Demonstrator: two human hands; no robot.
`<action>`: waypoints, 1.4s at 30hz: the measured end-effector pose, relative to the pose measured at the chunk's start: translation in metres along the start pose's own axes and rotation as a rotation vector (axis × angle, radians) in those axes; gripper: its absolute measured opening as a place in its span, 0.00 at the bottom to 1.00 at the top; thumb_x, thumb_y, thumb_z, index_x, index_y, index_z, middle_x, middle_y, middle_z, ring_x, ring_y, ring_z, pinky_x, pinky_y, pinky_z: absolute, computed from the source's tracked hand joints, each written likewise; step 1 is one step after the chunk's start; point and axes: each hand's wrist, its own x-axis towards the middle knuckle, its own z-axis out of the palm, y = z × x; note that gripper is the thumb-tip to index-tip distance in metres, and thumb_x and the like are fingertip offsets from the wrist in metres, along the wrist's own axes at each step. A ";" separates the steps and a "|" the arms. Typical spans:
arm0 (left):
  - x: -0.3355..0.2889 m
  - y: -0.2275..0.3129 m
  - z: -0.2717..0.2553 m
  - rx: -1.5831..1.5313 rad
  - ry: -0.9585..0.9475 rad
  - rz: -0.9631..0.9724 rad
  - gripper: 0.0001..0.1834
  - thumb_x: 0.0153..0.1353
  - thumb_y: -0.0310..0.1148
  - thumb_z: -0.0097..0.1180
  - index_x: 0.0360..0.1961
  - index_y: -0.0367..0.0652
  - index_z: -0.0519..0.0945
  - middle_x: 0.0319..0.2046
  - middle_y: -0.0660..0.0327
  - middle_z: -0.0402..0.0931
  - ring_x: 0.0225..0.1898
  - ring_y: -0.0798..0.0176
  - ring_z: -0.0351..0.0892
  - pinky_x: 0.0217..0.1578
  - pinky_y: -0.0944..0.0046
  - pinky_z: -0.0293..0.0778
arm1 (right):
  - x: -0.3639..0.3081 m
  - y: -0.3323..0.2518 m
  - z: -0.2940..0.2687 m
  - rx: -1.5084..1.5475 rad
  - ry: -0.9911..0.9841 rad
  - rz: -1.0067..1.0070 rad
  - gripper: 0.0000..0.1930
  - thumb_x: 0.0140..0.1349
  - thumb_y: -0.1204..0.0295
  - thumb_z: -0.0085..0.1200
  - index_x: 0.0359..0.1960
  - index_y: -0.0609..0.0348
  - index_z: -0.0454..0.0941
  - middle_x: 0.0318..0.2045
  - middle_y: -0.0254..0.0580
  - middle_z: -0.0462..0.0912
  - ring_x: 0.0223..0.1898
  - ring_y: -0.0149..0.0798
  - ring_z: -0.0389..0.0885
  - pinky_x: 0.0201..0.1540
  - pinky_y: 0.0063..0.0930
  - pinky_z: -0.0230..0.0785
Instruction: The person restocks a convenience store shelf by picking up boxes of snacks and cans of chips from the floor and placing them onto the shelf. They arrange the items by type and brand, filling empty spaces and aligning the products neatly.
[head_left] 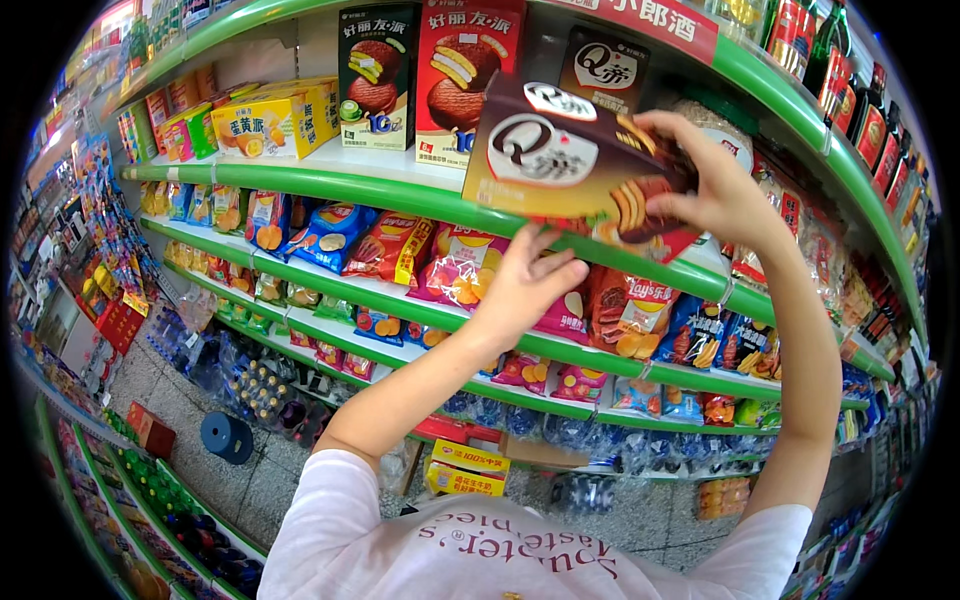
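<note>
A brown and gold snack-cake box (pixel 545 160) is tilted in front of the upper shelf. My right hand (pixel 705 180) grips its right end, thumb on the front face and fingers over the top. Under its lower edge is my left hand (pixel 535 275), fingers partly curled and reaching up to the box; its fingertips are partly hidden, and I cannot tell whether they bear its weight. Behind it stands a similar dark brown box (pixel 602 68). To the left are a red cake box (pixel 465 80) and a dark green one (pixel 376 75), both upright.
The shelf's green edge (pixel 330 182) runs just below the boxes. Yellow cake boxes (pixel 270 125) sit farther left. Lower shelves hold chip bags (pixel 335 238). Glass bottles (pixel 828 60) line the upper right. A blue round stool (pixel 227 437) stands on the floor at the left.
</note>
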 end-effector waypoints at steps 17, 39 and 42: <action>-0.033 0.023 -0.058 0.219 0.275 0.090 0.18 0.59 0.23 0.52 0.50 0.40 0.65 0.51 0.52 0.67 0.51 0.59 0.71 0.51 0.59 0.72 | 0.050 0.076 0.024 -0.064 -0.255 0.034 0.30 0.46 0.76 0.64 0.51 0.59 0.62 0.47 0.52 0.74 0.48 0.48 0.75 0.49 0.34 0.68; 0.024 0.143 -0.218 1.585 0.472 0.688 0.21 0.47 0.28 0.55 0.44 0.36 0.70 0.43 0.46 0.69 0.50 0.44 0.66 0.53 0.52 0.62 | 0.046 0.074 0.045 -0.120 -0.157 0.123 0.30 0.41 0.77 0.60 0.50 0.61 0.63 0.46 0.55 0.72 0.52 0.55 0.71 0.55 0.34 0.62; 0.046 0.193 -0.269 1.632 0.474 0.785 0.22 0.45 0.29 0.55 0.45 0.37 0.72 0.45 0.45 0.68 0.52 0.43 0.64 0.55 0.50 0.60 | 0.048 0.047 0.044 -0.594 -0.011 -0.099 0.28 0.42 0.78 0.59 0.49 0.60 0.64 0.48 0.54 0.72 0.55 0.57 0.69 0.57 0.37 0.61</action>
